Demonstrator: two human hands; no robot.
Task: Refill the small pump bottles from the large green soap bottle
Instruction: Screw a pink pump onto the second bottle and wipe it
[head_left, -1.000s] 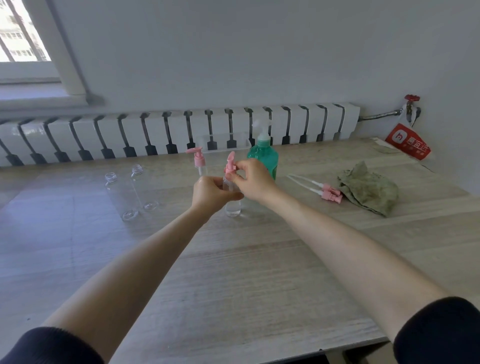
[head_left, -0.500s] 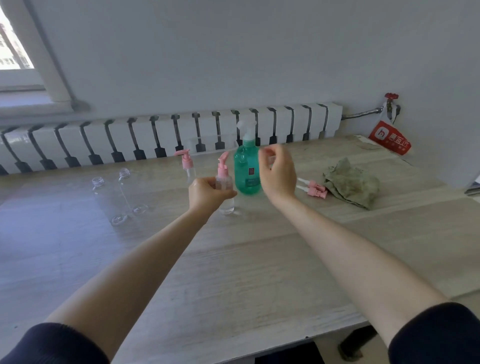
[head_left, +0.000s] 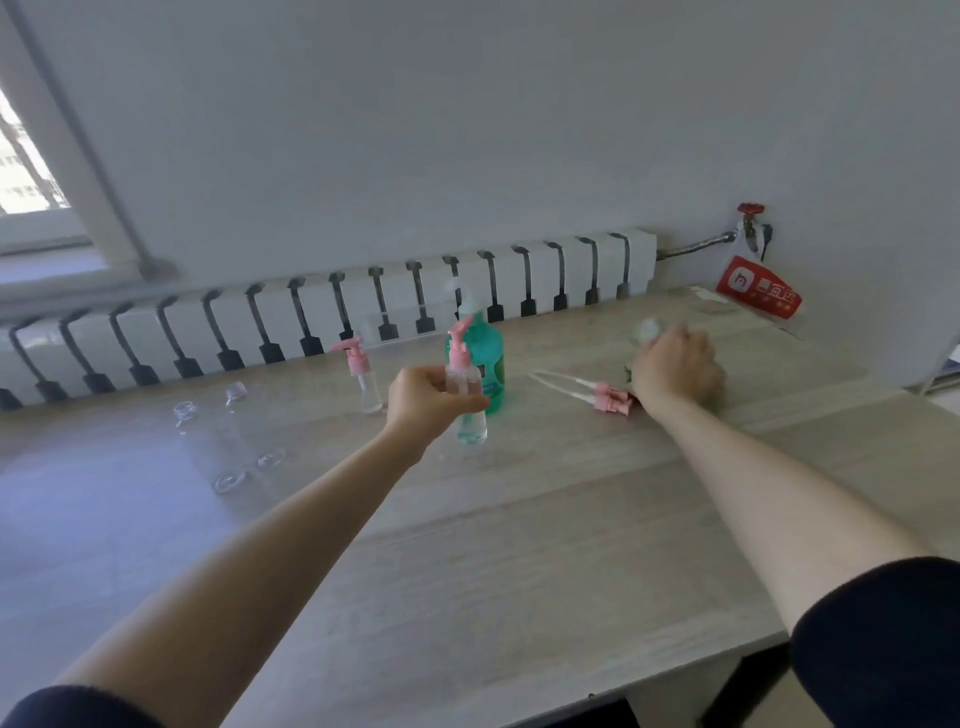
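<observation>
The left hand (head_left: 431, 402) wraps fingers round a small pump bottle (head_left: 469, 415), steadying it upright. The right hand (head_left: 675, 369) lies near the loose pumps (head_left: 610, 399); blur hides its fingers.

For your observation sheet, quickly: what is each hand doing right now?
Left hand: holding a small pump bottle.
Right hand: on the green cloth; grip cannot be told.
</observation>
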